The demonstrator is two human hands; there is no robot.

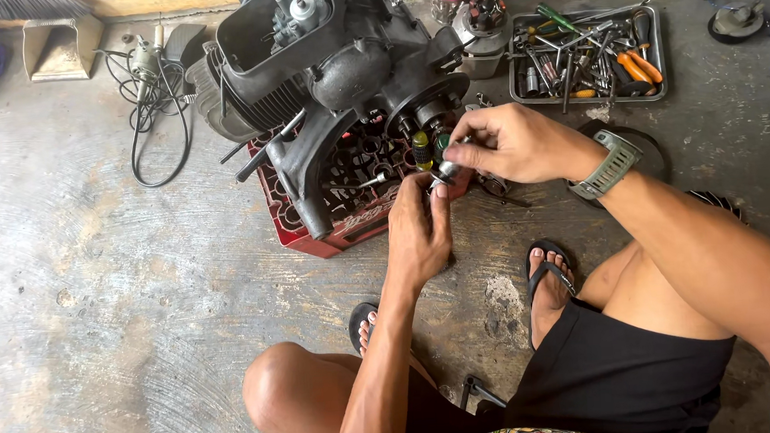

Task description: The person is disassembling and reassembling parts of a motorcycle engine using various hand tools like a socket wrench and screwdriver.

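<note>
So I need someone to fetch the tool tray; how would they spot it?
Start at the big dark engine lying on the red crate on the concrete floor. Just past the right hand, toward the wall, lies a shallow grey metal tray. It alone is heaped with sockets and orange- and green-handled tools.

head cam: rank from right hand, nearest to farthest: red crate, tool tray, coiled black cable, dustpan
From the right hand:
1. Red crate, just left of it, under the engine.
2. Tool tray, above it, top right.
3. Coiled black cable, far left.
4. Dustpan, top-left corner.
</note>
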